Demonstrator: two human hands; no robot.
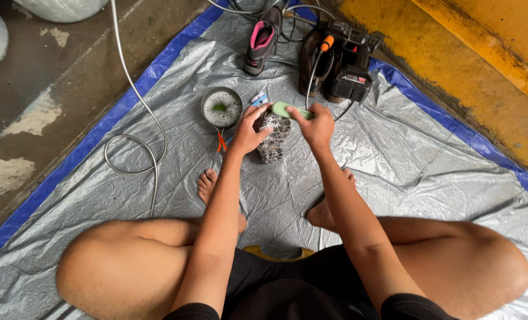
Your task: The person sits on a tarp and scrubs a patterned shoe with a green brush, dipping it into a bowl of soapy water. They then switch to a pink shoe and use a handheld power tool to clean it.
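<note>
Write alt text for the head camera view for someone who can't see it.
A seated person's left hand steadies a black-and-white patterned shoe while the right hand holds a green brush on it, over a silver tarp. A soapy bowl sits alongside, more shoes beyond.

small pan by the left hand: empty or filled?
Filled. The small pan holds white foamy liquid up near its rim, with a green piece floating in the middle.

Black-and-white patterned shoe [273,137] under the fingers [258,114], pale green brush [287,109] between them; beyond, pink-lined black shoe [260,40]; silver, blue-edged tarp [394,154].
</note>
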